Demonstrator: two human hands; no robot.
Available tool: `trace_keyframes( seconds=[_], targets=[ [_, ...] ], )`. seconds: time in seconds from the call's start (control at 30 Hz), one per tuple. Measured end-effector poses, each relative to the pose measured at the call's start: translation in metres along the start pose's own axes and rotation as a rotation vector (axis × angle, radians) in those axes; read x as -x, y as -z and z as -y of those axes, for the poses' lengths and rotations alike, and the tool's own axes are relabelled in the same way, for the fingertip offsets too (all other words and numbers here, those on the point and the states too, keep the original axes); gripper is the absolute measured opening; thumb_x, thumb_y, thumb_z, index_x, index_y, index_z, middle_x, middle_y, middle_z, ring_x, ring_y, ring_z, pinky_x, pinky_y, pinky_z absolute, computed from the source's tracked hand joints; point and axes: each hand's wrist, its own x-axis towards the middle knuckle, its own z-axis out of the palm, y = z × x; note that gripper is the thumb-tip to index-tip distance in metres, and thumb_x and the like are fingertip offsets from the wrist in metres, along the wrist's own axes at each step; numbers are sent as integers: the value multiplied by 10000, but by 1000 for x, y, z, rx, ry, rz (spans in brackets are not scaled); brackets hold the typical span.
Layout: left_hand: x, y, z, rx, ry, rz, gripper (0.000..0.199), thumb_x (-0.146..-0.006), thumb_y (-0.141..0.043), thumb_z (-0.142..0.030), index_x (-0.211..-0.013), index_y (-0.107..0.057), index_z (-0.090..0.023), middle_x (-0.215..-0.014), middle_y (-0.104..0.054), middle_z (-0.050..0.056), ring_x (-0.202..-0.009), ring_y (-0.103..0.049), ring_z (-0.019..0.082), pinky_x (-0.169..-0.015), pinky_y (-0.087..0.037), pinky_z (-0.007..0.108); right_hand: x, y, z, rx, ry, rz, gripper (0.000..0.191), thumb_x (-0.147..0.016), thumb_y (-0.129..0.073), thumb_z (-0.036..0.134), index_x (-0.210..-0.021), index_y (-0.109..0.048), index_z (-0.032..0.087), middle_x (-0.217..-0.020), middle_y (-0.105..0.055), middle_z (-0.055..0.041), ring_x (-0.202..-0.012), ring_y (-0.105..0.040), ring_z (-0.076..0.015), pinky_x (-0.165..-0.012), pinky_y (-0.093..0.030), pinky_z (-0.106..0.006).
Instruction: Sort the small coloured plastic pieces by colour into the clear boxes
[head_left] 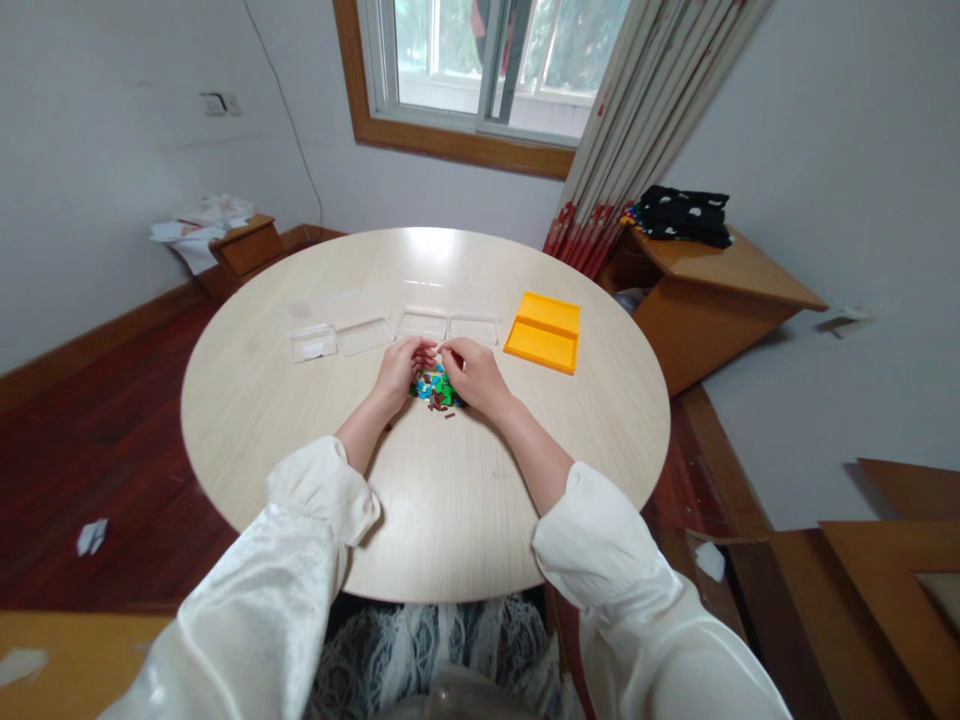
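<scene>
A small pile of blue, green, brown and white pieces (pixel 444 394) lies on the round pale table (pixel 442 510). My left hand (pixel 403 372) is at the pile's left edge, its fingers curled toward the right; anything between them is too small to make out. Across from it, my right hand (pixel 471 370) bends over the pile's right side with thumb and fingertips pressed together. What the right fingertips pinch cannot be made out. The fingertips of both hands come close to each other above the pile's far side.
Beyond my hands, several clear open boxes (pixel 365 336) stand in a row. An open yellow case (pixel 541 345) lies to their right. A wooden cabinet (pixel 739 265) with black spotted cloth (pixel 684 214) stands past the table's right edge.
</scene>
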Motion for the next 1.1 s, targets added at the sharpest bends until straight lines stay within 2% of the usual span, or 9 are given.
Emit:
trace_keyframes(
  seconds=[0.17, 0.33, 0.47, 0.57, 0.7, 0.83, 0.93, 1.0, 1.1],
  targets=[
    [-2, 6, -3, -3, 4, -10, 182, -723, -558, -299, -687, -616, -130, -617, -589, 18, -550, -559, 102, -585, -436, 228, -2, 10, -11, -55, -95, -101, 206, -843, -429, 203, -781, -623, 168, -730, -610, -23, -687, -534, -141, -704, -412, -258],
    [-4, 10, -5, 4, -6, -31, 185, -735, -534, -287, -693, -621, -129, -609, -592, 20, -543, -552, 105, -577, -442, 233, -3, 7, -24, -166, -252, -162, 212, -823, -440, 251, -761, -623, 164, -664, -576, 7, -650, -517, -136, -674, -414, -258],
    [-6, 13, -4, 8, -33, -59, 177, -724, -525, -275, -692, -618, -127, -607, -591, 21, -545, -549, 107, -594, -448, 243, -5, -3, -35, -239, -384, -165, 217, -803, -418, 235, -755, -619, 166, -731, -608, -3, -729, -548, -145, -753, -439, -281],
    [-8, 15, -4, 12, -58, -93, 165, -705, -527, -269, -688, -613, -130, -602, -590, 17, -541, -543, 105, -599, -447, 243, -6, -12, -38, -279, -416, -114, 221, -806, -413, 232, -804, -622, 162, -830, -629, -23, -811, -569, -153, -816, -446, -307],
    [-9, 14, -4, 25, -60, -121, 170, -688, -522, -281, -670, -603, -132, -588, -582, 14, -533, -540, 107, -583, -435, 237, -2, -20, -30, -343, -337, 6, 256, -848, -403, 271, -925, -623, 165, -955, -637, -44, -903, -582, -157, -868, -453, -329],
    [-10, 16, -7, 50, -55, -147, 152, -666, -511, -254, -647, -600, -132, -568, -570, 10, -516, -527, 101, -566, -422, 229, 8, -19, -6, -166, -122, 150, 321, -869, -467, 369, -1090, -607, 183, -1121, -601, -86, -1093, -530, -190, -988, -394, -377],
    [-11, 20, -10, 96, -63, -178, 143, -655, -503, -235, -644, -603, -134, -571, -568, 5, -516, -524, 95, -566, -420, 223, 17, -16, 15, 48, 8, 299, 555, -800, -567, 536, -1250, -536, 213, -1274, -524, -121, -1225, -446, -251, -1057, -322, -442],
    [-13, 23, -11, 121, -64, -196, 145, -654, -502, -237, -645, -605, -135, -573, -566, 3, -516, -523, 93, -566, -419, 220, 21, -17, 26, 162, 25, 366, 707, -725, -606, 632, -1295, -504, 227, -1374, -449, -138, -1315, -352, -312, -1092, -252, -510],
    [-14, 27, -13, 139, -66, -215, 143, -645, -505, -235, -649, -607, -134, -572, -565, 1, -515, -518, 89, -567, -417, 215, 24, -20, 35, 250, 18, 410, 801, -679, -605, 695, -1332, -467, 252, -1455, -370, -139, -1378, -245, -367, -1099, -168, -594]
  ],
)
